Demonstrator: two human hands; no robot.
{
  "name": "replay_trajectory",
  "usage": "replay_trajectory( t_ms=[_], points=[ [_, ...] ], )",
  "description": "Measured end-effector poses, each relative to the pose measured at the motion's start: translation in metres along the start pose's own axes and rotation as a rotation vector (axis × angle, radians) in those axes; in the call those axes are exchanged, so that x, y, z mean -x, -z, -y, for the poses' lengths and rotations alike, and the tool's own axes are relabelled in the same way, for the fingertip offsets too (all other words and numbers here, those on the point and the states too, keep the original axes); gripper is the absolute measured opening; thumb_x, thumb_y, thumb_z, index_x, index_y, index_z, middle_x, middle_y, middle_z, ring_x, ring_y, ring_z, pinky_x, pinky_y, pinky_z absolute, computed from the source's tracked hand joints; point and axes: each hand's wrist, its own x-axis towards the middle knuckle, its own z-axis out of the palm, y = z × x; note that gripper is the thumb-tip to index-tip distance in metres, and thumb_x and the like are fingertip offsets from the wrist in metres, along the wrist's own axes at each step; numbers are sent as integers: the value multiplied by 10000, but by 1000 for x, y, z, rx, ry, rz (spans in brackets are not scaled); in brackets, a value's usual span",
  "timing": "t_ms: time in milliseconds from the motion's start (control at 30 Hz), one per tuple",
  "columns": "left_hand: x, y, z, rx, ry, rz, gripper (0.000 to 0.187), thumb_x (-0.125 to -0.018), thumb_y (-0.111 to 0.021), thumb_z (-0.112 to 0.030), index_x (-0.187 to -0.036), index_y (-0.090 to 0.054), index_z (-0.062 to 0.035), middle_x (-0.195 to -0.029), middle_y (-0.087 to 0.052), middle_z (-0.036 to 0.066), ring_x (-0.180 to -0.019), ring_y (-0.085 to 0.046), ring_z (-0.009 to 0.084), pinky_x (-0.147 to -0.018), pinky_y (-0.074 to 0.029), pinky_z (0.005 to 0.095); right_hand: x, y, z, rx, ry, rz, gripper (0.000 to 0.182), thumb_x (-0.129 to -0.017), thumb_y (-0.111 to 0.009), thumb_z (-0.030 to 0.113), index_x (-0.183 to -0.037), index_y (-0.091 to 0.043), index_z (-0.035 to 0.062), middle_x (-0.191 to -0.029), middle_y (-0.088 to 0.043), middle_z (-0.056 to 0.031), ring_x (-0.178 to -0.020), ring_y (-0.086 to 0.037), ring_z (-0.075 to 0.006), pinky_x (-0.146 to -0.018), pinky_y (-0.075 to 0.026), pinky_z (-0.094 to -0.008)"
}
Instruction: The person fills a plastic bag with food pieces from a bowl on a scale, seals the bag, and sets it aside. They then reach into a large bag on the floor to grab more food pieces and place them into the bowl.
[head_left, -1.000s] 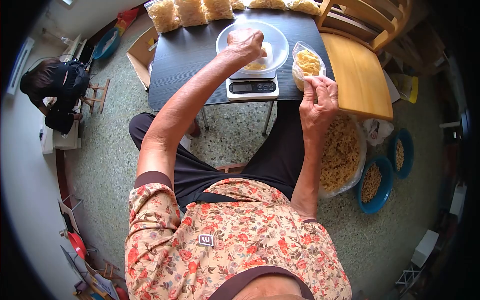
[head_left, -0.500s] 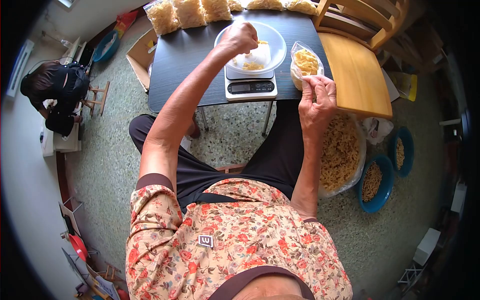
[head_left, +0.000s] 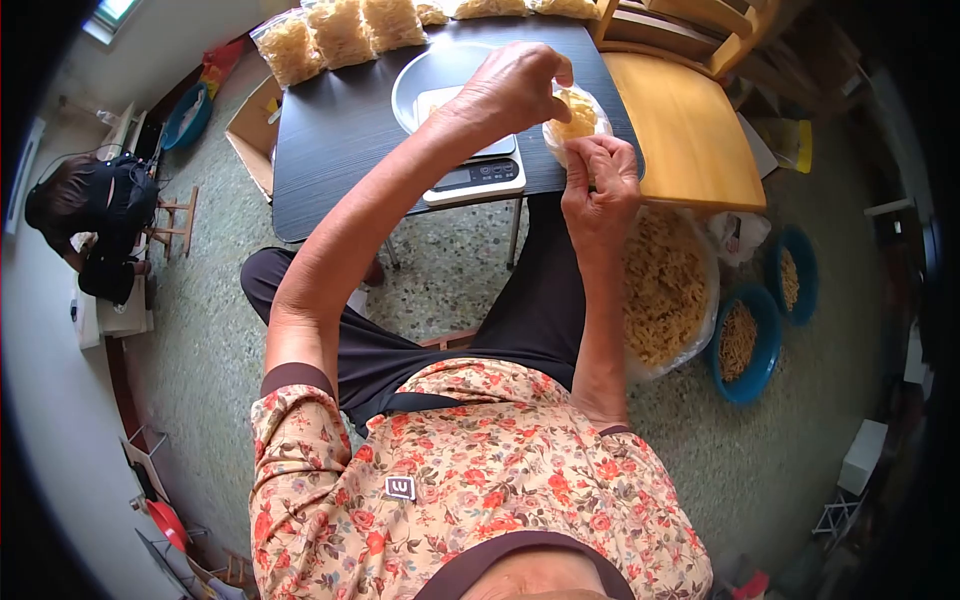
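My left hand (head_left: 517,88) is above the mouth of a clear plastic bag (head_left: 556,142), its fingers curled down. What they hold, if anything, is hidden. Pale yellow, crinkled dried pieces (head_left: 579,117) fill the bag. At the near edge of that bag, my right hand (head_left: 603,185) pinches the plastic between thumb and fingers. A translucent bowl (head_left: 408,88) sits on a white digital scale (head_left: 478,182), partly behind my left hand and forearm. The bowl's contents are mostly hidden.
Filled bags (head_left: 345,32) line the table's (head_left: 335,150) far edge. A wooden chair (head_left: 680,130) adjoins its right side. Below stand a large lined container of yellow pieces (head_left: 665,290) and two blue basins (head_left: 765,370). Another person (head_left: 100,215) sits at far left.
My left hand has moved right from over the bowl to the bag's mouth. My right hand still grips the bag's edge. The whole view has shifted slightly.
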Motion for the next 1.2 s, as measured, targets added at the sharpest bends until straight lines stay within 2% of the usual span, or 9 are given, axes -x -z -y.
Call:
replay_trajectory(
  t_ms=[133,333,400,567,667,700,800,900,1200],
  points=[
    [0,-1,-8,-58,-48,-137,290,-720,-852,-166,-954,-739,-38,-846,-716,107,-766,-687,251,-706,-545,378,-3,3,-3,5,4,-11,92,-851,-743,10,-942,-731,12,-946,-651,-104,-830,-670,-253,-750,-563,-349],
    [-7,-6,-11,19,-98,15,99,-734,-726,-104,-825,-761,-84,-752,-699,145,-753,-701,330,-670,-542,449,-4,3,-6,-13,3,-33,94,-860,-734,12,-953,-734,25,-952,-649,-108,-833,-673,-251,-739,-567,-351],
    [-8,-10,-16,-87,-123,22,134,-723,-706,-191,-730,-707,-57,-687,-651,157,-635,-632,340,-619,-510,425,-7,6,-5,-9,17,-53,109,-862,-735,21,-970,-742,35,-962,-652,-106,-840,-676,-248,-733,-569,-351],
    [-18,-17,-26,-209,9,246,182,-747,-739,-259,-845,-786,-113,-785,-703,161,-716,-668,326,-668,-531,424,-5,4,-14,16,28,-50,125,-873,-731,30,-993,-758,51,-938,-663,-100,-841,-674,-240,-736,-568,-349],
    [-22,-14,-5,23,-67,239,130,-702,-749,-135,-826,-787,-125,-809,-737,105,-746,-705,306,-656,-558,396,-6,5,-9,47,52,-46,105,-869,-738,35,-972,-755,44,-924,-664,-99,-835,-668,-239,-739,-566,-349],
    [-22,-10,9,226,-155,199,107,-749,-754,-145,-843,-785,-105,-814,-741,99,-725,-703,256,-647,-560,366,-5,6,-9,36,28,-47,95,-867,-742,39,-961,-753,42,-924,-664,-98,-836,-667,-238,-742,-565,-348],
    [-12,19,26,231,-141,31,114,-797,-753,-132,-895,-778,-78,-780,-744,79,-733,-716,176,-639,-563,323,-4,6,-14,22,0,-52,80,-862,-750,43,-942,-750,39,-922,-663,-94,-839,-663,-234,-749,-563,-344],
    [5,34,46,-133,28,186,140,-764,-783,-41,-896,-740,-35,-823,-744,100,-772,-730,201,-702,-579,340,-3,5,-15,38,5,-46,76,-857,-756,38,-932,-747,37,-917,-661,-91,-847,-662,-228,-756,-562,-341],
    [24,10,74,-85,146,527,286,-687,-789,-24,-954,-734,-108,-976,-612,79,-957,-617,235,-841,-509,375,-4,7,-6,69,9,-26,87,-843,-770,30,-927,-745,29,-910,-655,-88,-855,-663,-224,-760,-562,-346]
  ],
)
